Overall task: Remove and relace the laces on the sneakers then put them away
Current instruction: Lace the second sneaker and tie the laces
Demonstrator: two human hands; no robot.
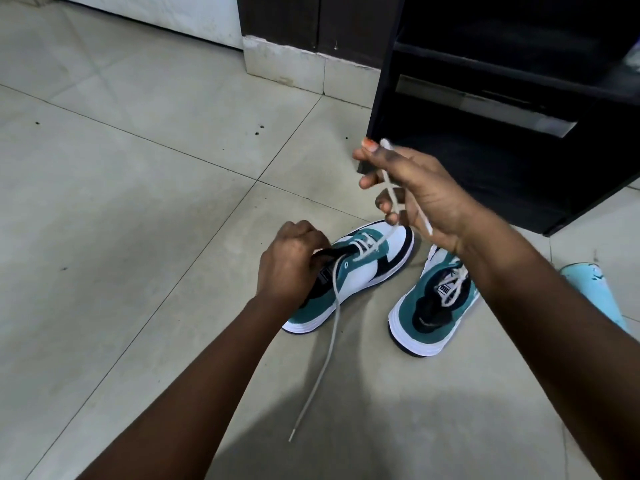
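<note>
Two teal, white and black sneakers stand on the tiled floor. My left hand [292, 261] grips the black tongue of the left sneaker [367, 268]. My right hand [412, 192] is raised above that shoe and pinches its white lace [389, 188], which runs taut down to the lower eyelets. The lace's other end [325, 358] trails loose across the floor toward me. The right sneaker [426, 310] sits beside it with its lace [453, 285] threaded, partly hidden behind my right forearm.
A black shoe cabinet [485, 109] with open shelves stands just behind the sneakers at the right. A light blue object [592, 289] lies on the floor at the far right. A white wall base and dark door frame [284, 60] are farther back.
</note>
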